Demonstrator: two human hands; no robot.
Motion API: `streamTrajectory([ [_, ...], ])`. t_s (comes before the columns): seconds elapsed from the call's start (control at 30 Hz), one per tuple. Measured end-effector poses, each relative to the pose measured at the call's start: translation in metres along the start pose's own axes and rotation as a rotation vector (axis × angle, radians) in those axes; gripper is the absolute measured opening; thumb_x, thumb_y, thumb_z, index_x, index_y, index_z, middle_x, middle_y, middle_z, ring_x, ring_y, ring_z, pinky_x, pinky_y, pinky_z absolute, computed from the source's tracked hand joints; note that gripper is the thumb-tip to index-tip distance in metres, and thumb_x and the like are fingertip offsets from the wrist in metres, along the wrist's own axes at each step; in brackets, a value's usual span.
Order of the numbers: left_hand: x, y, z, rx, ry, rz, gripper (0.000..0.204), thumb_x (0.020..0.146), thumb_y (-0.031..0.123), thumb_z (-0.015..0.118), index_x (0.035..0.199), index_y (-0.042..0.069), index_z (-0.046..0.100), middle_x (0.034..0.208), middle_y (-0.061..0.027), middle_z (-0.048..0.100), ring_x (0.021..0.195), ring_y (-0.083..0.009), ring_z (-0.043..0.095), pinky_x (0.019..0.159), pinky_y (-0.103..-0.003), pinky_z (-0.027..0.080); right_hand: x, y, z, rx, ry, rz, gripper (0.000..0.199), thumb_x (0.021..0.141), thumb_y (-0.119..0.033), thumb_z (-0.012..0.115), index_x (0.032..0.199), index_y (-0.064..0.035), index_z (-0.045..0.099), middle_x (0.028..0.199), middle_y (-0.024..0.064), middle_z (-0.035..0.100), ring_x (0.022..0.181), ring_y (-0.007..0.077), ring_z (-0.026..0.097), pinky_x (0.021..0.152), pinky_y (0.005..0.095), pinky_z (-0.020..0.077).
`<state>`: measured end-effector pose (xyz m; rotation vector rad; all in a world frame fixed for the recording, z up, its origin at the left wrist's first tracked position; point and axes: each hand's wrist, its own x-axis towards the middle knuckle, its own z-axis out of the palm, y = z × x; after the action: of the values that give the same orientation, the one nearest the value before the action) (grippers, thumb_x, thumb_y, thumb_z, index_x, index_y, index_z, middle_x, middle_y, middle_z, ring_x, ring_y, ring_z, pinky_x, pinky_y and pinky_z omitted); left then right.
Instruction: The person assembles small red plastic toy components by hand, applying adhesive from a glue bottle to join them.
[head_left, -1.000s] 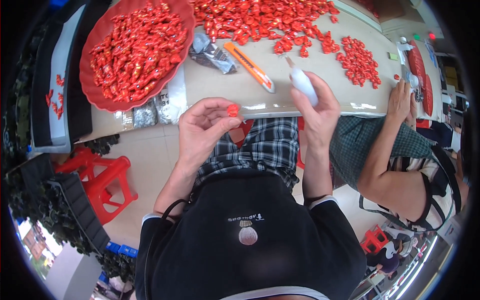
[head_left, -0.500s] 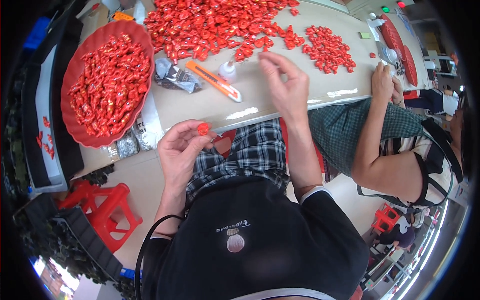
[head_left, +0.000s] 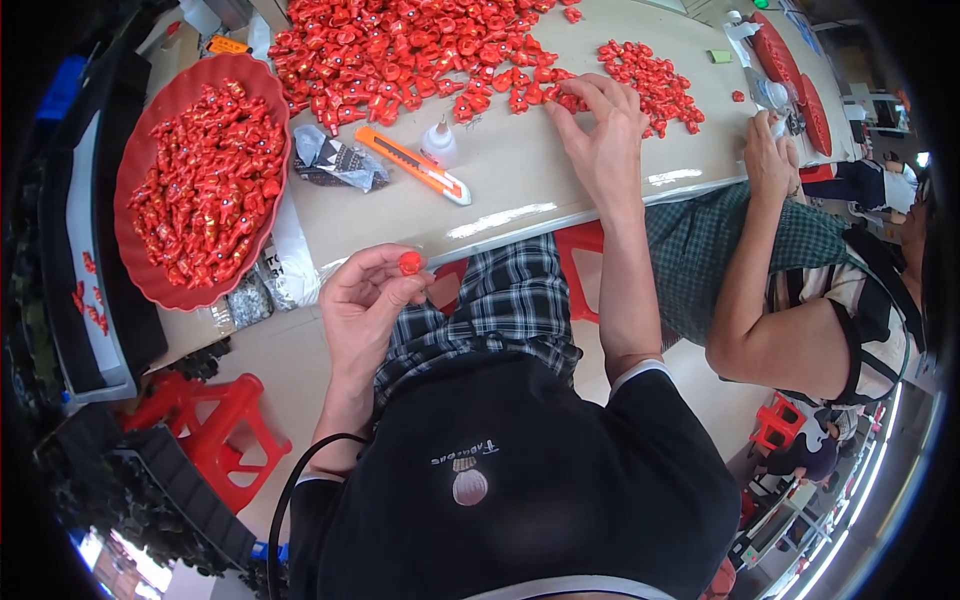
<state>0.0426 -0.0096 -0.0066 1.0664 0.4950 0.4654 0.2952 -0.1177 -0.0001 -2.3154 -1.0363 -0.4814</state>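
My left hand (head_left: 362,305) is in front of the table's near edge, with a small glossy red piece (head_left: 410,262) pinched between thumb and fingertips. My right hand (head_left: 608,150) reaches over the table, thumb and forefinger apart, at the right end of a large heap of red pieces (head_left: 400,55). Some red bits show beside its fingertips; whether it touches any of them is hard to make out. To its right lies a smaller pile of red pieces (head_left: 655,85). A scalloped red tray (head_left: 126,200), full of shiny red figures (head_left: 205,185), stands at the left.
Between tray and right hand lie a crumpled plastic packet (head_left: 340,165), an orange cutter knife (head_left: 412,165) and a small white bottle with a thin tip (head_left: 438,145). A co-worker's arm (head_left: 745,270) rests at the table on the right. A red stool (head_left: 225,430) stands lower left.
My right hand has moved right and slightly forward over the pieces, its fingers spreading. My left hand stays almost still with the red piece. The whole view has shifted slightly.
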Motion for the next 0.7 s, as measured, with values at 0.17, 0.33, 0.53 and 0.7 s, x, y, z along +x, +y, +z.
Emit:
streamTrajectory([
  [0.17,-0.002,0.0,-0.001,-0.015,0.013,-0.003,0.022,0.079,-0.005,0.06,0.1,-0.004,0.056,0.09,-0.0119,0.062,0.079,-0.0161,0.061,0.063,-0.024,0.051,-0.008,-0.022,-0.023,0.354,-0.125,0.111,0.021,0.07,-0.011,0.067,0.089,-0.0043,0.061,0.089,0.0052,0.06,0.085,0.0189,0.053,0.076,0.0294,0.0372],
  [0.33,-0.002,-0.003,0.005,-0.057,0.023,-0.007,0.025,0.077,-0.008,0.06,0.101,-0.006,0.055,0.088,-0.0109,0.062,0.076,-0.0135,0.061,0.065,-0.024,0.051,-0.032,-0.038,-0.025,1.016,-0.351,0.317,0.027,0.073,0.005,0.064,0.097,0.0006,0.053,0.092,0.0067,0.061,0.076,0.0076,0.051,0.065,0.0206,0.0381],
  [0.53,0.0,0.003,0.011,-0.004,-0.028,-0.065,0.025,0.075,-0.008,0.062,0.1,-0.005,0.059,0.083,-0.0087,0.062,0.071,-0.0103,0.06,0.063,-0.019,0.048,-0.057,-0.06,-0.035,1.105,-0.457,0.148,0.029,0.073,0.01,0.061,0.099,0.0033,0.052,0.094,0.012,0.062,0.082,0.0159,0.057,0.071,0.0252,0.0429],
  [0.7,-0.001,0.0,0.01,0.033,-0.065,0.014,0.025,0.075,-0.006,0.063,0.1,-0.002,0.062,0.088,-0.0064,0.062,0.072,-0.0087,0.06,0.057,-0.017,0.046,-0.059,-0.071,-0.035,1.028,-0.451,-0.004,0.027,0.065,0.0,0.071,0.091,-0.0011,0.066,0.082,0.0076,0.066,0.073,0.0156,0.06,0.063,0.0251,0.0452],
])
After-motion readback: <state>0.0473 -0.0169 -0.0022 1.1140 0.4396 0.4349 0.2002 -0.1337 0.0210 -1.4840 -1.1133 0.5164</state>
